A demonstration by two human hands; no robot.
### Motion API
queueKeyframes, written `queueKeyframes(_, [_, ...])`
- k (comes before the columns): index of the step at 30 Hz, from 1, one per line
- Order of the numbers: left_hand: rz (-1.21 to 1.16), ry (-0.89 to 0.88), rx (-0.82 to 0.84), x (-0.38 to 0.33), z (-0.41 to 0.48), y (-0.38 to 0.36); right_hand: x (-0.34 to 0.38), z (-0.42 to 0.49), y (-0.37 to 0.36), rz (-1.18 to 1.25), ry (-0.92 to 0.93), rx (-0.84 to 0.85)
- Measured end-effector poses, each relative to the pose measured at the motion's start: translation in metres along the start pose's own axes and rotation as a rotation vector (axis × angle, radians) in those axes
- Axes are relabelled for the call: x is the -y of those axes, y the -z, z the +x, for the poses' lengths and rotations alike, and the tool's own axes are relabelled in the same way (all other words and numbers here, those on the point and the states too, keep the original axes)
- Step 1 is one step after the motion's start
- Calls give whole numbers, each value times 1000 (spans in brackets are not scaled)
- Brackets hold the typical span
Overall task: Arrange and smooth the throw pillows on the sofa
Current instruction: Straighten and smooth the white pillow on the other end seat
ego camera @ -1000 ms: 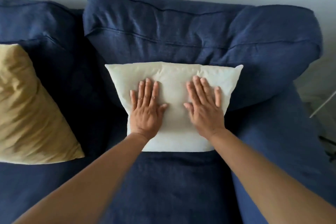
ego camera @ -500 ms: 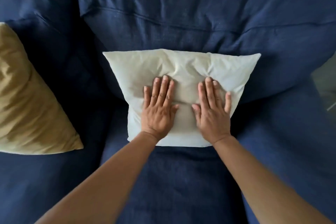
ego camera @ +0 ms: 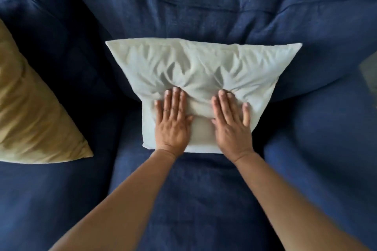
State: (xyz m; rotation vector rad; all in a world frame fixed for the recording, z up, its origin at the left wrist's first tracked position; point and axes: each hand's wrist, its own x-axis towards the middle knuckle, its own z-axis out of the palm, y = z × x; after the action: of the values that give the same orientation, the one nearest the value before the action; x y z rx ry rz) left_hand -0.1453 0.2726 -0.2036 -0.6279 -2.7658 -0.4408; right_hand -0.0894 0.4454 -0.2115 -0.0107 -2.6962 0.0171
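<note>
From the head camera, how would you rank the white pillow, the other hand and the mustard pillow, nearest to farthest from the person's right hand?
1. White pillow: directly under the right hand, touching.
2. Left hand: just beside it, also on that pillow.
3. Mustard pillow: far off at the sofa's left.

Tan pillow (ego camera: 34,112) was cut off by the left edge. Sofa back cushion (ego camera: 204,6) was cropped at the top. Lower white pillow (ego camera: 204,63) face was hidden under left hand (ego camera: 173,126) and right hand (ego camera: 232,128). Grey patch (ego camera: 370,73) at the right edge was too blurred to be identified. Both forearms were cropped at the bottom.
</note>
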Motion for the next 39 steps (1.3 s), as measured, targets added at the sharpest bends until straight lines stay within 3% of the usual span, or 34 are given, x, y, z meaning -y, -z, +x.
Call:
queueKeyframes(4, [122, 432, 121, 49, 0, 11, -45, -14, 5, -92, -172, 51])
queueKeyframes(7, [0, 335, -96, 42, 3, 39, -42, -7, 28, 34, -266, -72])
queueKeyframes(11, [-117, 195, -355, 3, 38, 67, -8, 52, 54, 118, -37, -152])
queueKeyframes(14, [-64, -1, -148, -21, 72, 65, 7, 102, 52, 92, 26, -50])
queueKeyframes(17, [37, 52, 85, 1, 102, 55, -21, 123, 43, 23, -131, 78])
queueKeyframes(21, [189, 238, 175, 51, 127, 62, -65, 120, 49, -55, -309, 112])
queueKeyframes(24, [155, 257, 76, 52, 124, 77, -59, 121, 62, -36, -408, 56])
queueKeyframes(27, [73, -54, -37, 20, 117, 85, -26, 124, 71, 38, -226, -32])
queueKeyframes(29, [113, -251, 68, 7, 117, 81, -11, 123, 67, -2, -32, -1])
queueKeyframes(30, [145, -264, 143, 9, 117, 80, -14, 121, 63, -13, -12, 38])
queueKeyframes(35, [302, -3, 321, 61, 124, 83, -75, 105, 54, -21, -348, 252])
queueKeyframes(39, [321, 90, 229, 59, 123, 101, -73, 109, 70, -12, -352, 179])
